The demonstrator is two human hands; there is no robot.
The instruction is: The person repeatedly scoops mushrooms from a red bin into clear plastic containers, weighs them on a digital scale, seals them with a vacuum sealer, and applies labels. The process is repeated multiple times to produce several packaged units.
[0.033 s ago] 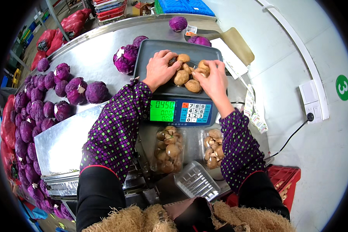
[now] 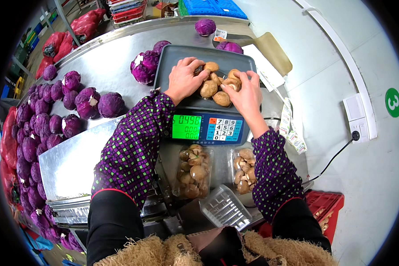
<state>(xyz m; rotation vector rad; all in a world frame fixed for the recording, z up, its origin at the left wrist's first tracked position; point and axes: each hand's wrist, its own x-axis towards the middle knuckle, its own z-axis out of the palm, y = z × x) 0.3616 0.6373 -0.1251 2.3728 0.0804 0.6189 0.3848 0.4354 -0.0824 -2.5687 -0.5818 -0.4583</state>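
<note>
Several brown mushrooms [image 2: 209, 88] sit in a cluster on the dark grey pan [image 2: 173, 60] of a digital scale, with a hint of clear plastic among them. My left hand [image 2: 186, 80] curls round the left side of the cluster, its thumb and fingers against mushrooms there. From the right, my right hand [image 2: 246, 94] pinches a mushroom [image 2: 232, 83] that shows its pale underside. The scale's blue panel [image 2: 207, 128] has a lit green display. Nearer to me lie two clear packs of mushrooms, a left pack [image 2: 194, 173] and a right pack [image 2: 244, 172], and a bare clear plastic tray [image 2: 226, 207].
Purple cabbages [image 2: 40, 128] are heaped at the left of the metal table [image 2: 111, 57]; a few more stand round the scale. A red crate [image 2: 326, 208] is low on the right. Along the white wall, a black cord [image 2: 328, 164] runs to a socket.
The scale's top reading has gone up. Both hands stay almost where they were over the mushrooms, and the right fingers have shifted slightly on their mushroom.
</note>
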